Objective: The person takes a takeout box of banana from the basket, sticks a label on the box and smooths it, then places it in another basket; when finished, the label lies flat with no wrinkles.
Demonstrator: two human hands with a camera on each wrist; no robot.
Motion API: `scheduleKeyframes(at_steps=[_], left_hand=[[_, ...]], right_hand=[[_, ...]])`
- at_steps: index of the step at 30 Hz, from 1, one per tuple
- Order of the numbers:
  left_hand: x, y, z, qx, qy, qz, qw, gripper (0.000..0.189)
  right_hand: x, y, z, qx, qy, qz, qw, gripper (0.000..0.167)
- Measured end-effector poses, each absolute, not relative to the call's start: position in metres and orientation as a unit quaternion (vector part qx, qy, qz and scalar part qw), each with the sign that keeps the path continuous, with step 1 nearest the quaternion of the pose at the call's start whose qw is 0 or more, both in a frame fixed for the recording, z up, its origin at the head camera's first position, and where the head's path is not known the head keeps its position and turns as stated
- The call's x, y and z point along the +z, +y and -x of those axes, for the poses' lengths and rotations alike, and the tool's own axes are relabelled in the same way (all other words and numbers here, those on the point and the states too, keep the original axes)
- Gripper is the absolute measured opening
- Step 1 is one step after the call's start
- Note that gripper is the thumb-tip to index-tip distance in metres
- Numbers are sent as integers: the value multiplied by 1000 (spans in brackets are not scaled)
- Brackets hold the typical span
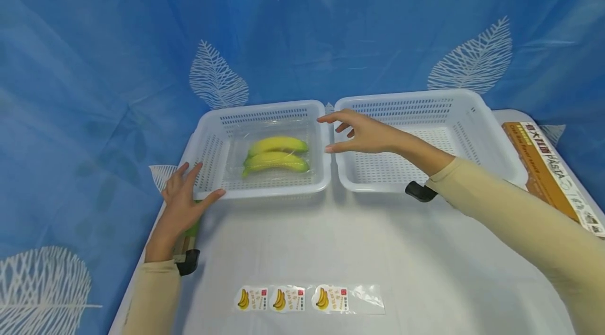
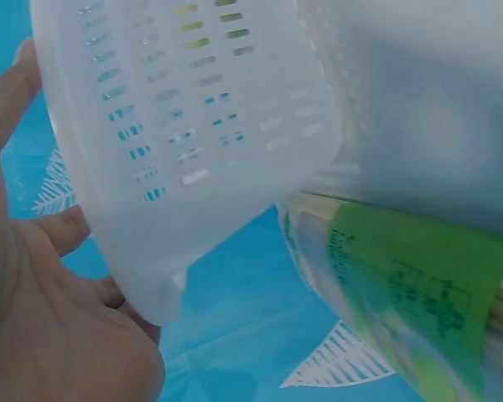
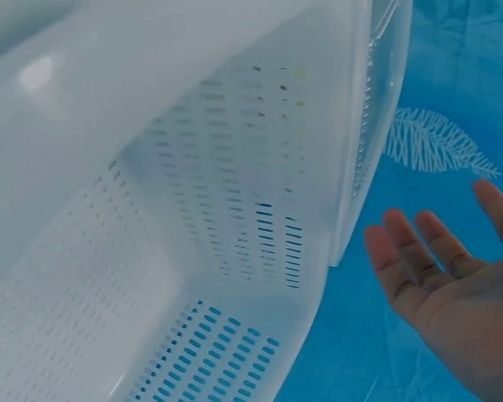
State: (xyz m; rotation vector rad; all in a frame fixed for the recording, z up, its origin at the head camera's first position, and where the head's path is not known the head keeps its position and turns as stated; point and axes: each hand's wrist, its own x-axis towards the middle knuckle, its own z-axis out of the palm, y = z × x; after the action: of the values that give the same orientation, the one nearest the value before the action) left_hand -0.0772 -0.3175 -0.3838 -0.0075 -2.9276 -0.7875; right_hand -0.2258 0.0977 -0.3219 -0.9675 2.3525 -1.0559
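Observation:
Two yellow-green bananas (image 1: 276,161) lie in a clear plastic tray (image 1: 236,148) inside the left white basket (image 1: 264,191). My left hand (image 1: 180,209) is at that basket's front left corner, its fingers spread. In the left wrist view the fingertips (image 2: 63,230) meet the basket's rim; whether they press on it I cannot tell. Above the right white basket (image 1: 378,188), my right hand (image 1: 366,133) reaches towards the rim between the two baskets. Its fingers are loosely bent, thumb apart, with nothing between them. In the right wrist view this hand (image 3: 461,293) appears apart from the basket walls.
Three banana stickers (image 1: 285,298) on a clear strip lie near the front of the white table (image 1: 293,240). A brown pasta box (image 1: 543,167) stands at the far right. A green-banded package (image 2: 411,285) lies beside the left wrist. Blue leaf-patterned cloth (image 1: 354,25) hangs behind.

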Motion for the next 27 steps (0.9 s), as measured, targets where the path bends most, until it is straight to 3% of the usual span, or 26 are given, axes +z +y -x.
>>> scheduleKeyframes(at_steps=[27], left_hand=[[-389,-321,78,-299,-953,-33,42,93]], right_hand=[[-337,48,280,-313,838,382,232,73]])
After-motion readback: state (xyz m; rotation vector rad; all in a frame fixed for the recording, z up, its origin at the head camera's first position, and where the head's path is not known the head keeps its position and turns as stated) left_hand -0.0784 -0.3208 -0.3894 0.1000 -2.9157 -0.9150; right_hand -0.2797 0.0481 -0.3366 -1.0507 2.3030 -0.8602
